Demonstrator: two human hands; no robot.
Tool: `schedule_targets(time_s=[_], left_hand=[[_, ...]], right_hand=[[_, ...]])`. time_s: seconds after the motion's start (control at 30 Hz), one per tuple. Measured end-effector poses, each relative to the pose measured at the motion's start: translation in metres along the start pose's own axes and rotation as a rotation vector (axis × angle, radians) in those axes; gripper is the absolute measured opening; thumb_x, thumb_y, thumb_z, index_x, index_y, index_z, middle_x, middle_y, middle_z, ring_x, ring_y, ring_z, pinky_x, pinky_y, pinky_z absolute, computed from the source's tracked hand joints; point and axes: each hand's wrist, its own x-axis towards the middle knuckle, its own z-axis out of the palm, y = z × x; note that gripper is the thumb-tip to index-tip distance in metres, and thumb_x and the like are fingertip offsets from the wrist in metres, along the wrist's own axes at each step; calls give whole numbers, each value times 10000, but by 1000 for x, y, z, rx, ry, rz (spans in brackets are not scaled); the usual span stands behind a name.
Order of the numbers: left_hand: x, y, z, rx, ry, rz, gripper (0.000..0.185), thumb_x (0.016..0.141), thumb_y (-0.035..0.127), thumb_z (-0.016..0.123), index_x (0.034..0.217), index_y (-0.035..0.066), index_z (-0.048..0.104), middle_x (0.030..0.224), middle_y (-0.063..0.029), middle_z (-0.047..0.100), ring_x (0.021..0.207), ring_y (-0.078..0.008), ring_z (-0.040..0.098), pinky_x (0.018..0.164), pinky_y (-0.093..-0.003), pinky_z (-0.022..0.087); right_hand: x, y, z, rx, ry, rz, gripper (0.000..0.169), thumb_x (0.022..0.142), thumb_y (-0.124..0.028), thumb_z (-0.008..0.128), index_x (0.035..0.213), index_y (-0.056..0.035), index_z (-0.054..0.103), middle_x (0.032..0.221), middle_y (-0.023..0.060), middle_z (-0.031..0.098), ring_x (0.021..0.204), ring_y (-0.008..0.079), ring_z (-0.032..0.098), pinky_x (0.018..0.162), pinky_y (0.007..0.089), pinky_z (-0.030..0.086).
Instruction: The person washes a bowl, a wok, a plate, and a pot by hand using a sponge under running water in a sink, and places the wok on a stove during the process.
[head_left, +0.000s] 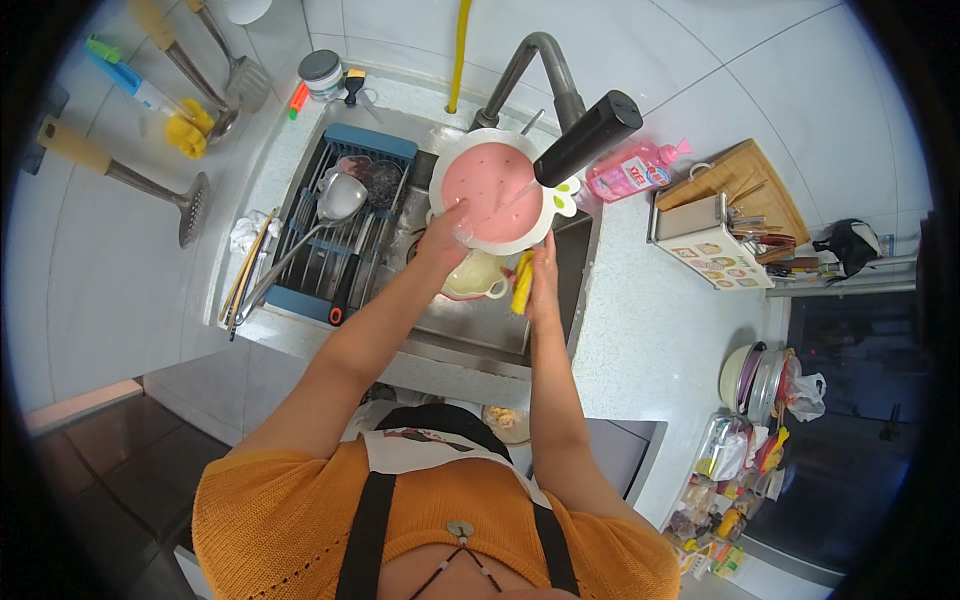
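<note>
My left hand grips the near left rim of a white bowl with a pink inside, its thumb over the edge. The bowl is tilted under the black spout of the faucet, and a thin stream of water seems to run into it. My right hand holds a yellow sponge or cloth, with its fingertips at the bowl's near right edge. Beneath, a pale yellow bowl with a small handle sits in the steel sink, partly hidden by the pink bowl and my left arm.
At the sink's left, a blue drying rack holds a steel ladle, a dark scrubber and a black-handled utensil. A pink detergent bottle, a utensil holder and a wooden cutting board stand right of the sink.
</note>
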Motion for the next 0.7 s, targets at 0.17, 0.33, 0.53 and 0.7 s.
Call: schedule_targets(time_s=[0.17, 0.33, 0.53, 0.7], left_hand=[[-2, -27, 11, 13, 50, 3, 312, 821, 122, 595, 1111, 56, 500, 1120, -139, 540, 1040, -302, 527, 926, -475, 407], [-4, -30, 4, 51, 18, -23, 323, 814, 88, 580, 1120, 40, 487, 1112, -139, 536, 1044, -288, 520, 921, -444, 416], [-17, -40, -7, 74, 33, 11, 360, 804, 31, 555, 1151, 17, 458, 1092, -147, 531, 1027, -275, 529, 917, -394, 441], [-19, -10, -19, 207, 43, -100, 413, 785, 67, 609, 1164, 10, 454, 1126, -149, 543, 1034, -290, 544, 924, -444, 441]], right_hand=[[11, 17, 1, -335, 223, -168, 460, 887, -272, 532, 1281, -85, 387, 965, 62, 527, 688, 138, 541, 581, 283, 504], [22, 10, -5, -531, 279, -223, 311, 778, -162, 655, 1017, 23, 579, 930, 95, 616, 695, 141, 578, 590, 278, 460], [22, -13, 2, -269, 242, 83, 306, 737, -134, 662, 983, 38, 604, 837, 91, 635, 679, 153, 592, 587, 281, 463], [19, -19, -5, -512, 181, 55, 217, 746, -154, 657, 881, 13, 622, 700, 65, 606, 523, 128, 543, 451, 253, 413]])
